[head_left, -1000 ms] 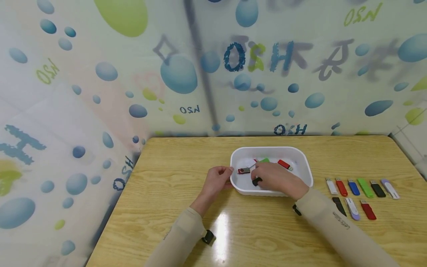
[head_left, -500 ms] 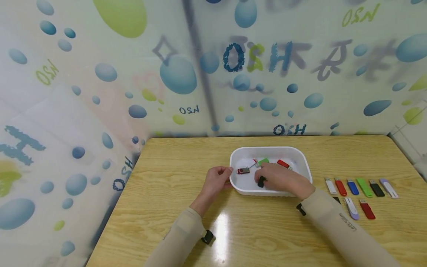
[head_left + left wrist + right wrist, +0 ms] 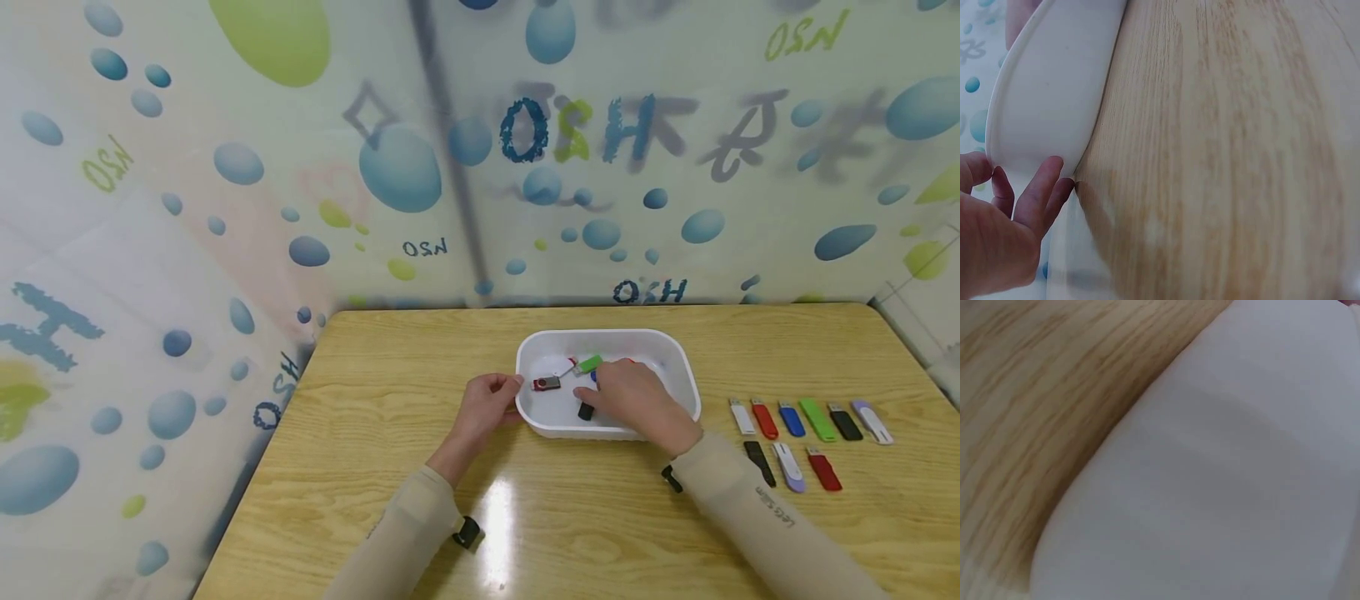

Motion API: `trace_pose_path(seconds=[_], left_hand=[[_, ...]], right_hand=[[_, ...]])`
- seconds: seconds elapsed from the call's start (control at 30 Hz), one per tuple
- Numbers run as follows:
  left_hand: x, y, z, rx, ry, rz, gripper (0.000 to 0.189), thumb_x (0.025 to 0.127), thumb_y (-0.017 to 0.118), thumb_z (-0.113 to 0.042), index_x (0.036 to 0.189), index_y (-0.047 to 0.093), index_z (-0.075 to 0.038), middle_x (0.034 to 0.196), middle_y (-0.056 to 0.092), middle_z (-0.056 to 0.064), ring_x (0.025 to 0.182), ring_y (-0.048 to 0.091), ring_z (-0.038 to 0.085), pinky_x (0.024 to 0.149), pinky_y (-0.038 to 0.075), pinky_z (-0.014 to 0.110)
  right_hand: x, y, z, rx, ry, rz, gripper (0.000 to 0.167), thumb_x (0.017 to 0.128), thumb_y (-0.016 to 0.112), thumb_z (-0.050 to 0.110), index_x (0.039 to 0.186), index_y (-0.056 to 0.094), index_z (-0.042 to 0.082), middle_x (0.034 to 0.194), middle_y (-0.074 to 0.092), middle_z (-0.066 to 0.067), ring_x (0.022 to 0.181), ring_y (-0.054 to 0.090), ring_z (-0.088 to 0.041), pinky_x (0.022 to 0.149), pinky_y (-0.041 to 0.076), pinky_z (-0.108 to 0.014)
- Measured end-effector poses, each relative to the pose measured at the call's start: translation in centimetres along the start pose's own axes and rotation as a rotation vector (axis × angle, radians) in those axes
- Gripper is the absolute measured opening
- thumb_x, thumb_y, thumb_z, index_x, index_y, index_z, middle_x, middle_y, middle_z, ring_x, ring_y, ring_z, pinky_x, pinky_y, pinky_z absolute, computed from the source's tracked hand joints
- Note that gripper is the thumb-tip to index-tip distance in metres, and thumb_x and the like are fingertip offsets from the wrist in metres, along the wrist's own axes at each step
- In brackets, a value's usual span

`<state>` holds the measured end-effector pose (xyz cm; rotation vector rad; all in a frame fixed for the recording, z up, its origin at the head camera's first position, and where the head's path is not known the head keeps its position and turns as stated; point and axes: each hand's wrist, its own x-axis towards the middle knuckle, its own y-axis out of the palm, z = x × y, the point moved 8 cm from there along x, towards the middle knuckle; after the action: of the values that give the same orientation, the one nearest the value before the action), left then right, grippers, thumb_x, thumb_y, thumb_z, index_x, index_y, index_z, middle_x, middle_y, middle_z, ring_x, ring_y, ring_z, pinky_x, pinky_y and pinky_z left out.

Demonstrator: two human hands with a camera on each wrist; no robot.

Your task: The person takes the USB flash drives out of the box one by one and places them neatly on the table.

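Note:
In the head view a white plastic basin (image 3: 678, 367) stands on the table. My left hand (image 3: 483, 408) pinches its left rim; in the left wrist view that hand (image 3: 1007, 244) has other fingertips against the outer wall. Inside the basin, my right hand (image 3: 637, 396) hovers with the thumb spread from the fingers, whose tips are hidden. A black USB stick (image 3: 586, 411) lies below the thumb. Beside the fingers are a green USB stick (image 3: 589, 364) and a bit of blue (image 3: 594, 376). A red-and-grey swivel USB stick (image 3: 547, 383) lies farther left.
Right of the basin, USB sticks lie in two rows on the wooden table (image 3: 360, 417), among them a red one (image 3: 765, 419) and a light green one (image 3: 817, 420). A patterned wall sheet (image 3: 480, 208) hangs behind. The right wrist view shows mainly the basin's outer wall (image 3: 1210, 456).
My right hand has shifted right within the basin, away from the black USB stick, which has turned a little. More of the green USB stick shows, while the red one is now mostly covered. Left hand unmoved.

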<state>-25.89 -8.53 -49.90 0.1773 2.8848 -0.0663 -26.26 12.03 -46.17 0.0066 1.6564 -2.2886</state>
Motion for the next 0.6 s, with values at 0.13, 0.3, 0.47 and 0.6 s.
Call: trace_pose_path(seconds=[0.13, 0.3, 0.47, 0.6], left_hand=[[0.0, 0.1, -0.1, -0.026, 0.004, 0.002, 0.036, 0.105, 0.062, -0.018, 0.115, 0.063, 0.016, 0.108, 0.064, 0.022, 0.095, 0.067, 0.026, 0.082, 0.066, 0.038], [-0.1, 0.0, -0.1, -0.025, 0.001, 0.002, 0.036, 0.105, 0.062, -0.018, 0.116, 0.063, 0.016, 0.108, 0.064, 0.022, 0.096, 0.068, 0.026, 0.082, 0.065, 0.038], [-0.2, 0.0, -0.1, -0.006, -0.003, 0.005, 0.037, 0.105, 0.063, -0.021, 0.118, 0.064, 0.014, 0.112, 0.064, 0.022, 0.099, 0.068, 0.028, 0.082, 0.065, 0.038], [-0.2, 0.0, -0.2, -0.003, 0.000, 0.004, 0.038, 0.105, 0.062, -0.021, 0.119, 0.064, 0.015, 0.112, 0.064, 0.022, 0.099, 0.067, 0.028, 0.082, 0.066, 0.039]], right_hand=[[0.1, 0.3, 0.0, -0.028, 0.030, 0.000, 0.048, 0.096, 0.074, 0.044, 0.062, 0.058, 0.012, 0.057, 0.040, 0.001, 0.057, 0.044, -0.018, 0.054, 0.031, -0.028], [0.3, 1.0, 0.2, -0.029, 0.067, 0.070, 0.044, 0.093, 0.077, 0.041, 0.064, 0.060, 0.012, 0.060, 0.038, 0.001, 0.059, 0.044, -0.017, 0.055, 0.031, -0.028], [0.4, 1.2, 0.4, -0.009, 0.068, 0.095, 0.032, 0.094, 0.078, 0.031, 0.076, 0.067, 0.007, 0.063, 0.041, -0.001, 0.059, 0.044, -0.017, 0.054, 0.031, -0.027], [0.5, 1.3, 0.5, 0.000, 0.044, 0.086, 0.022, 0.094, 0.076, 0.021, 0.084, 0.068, 0.003, 0.066, 0.046, -0.004, 0.061, 0.047, -0.018, 0.054, 0.034, -0.027]])
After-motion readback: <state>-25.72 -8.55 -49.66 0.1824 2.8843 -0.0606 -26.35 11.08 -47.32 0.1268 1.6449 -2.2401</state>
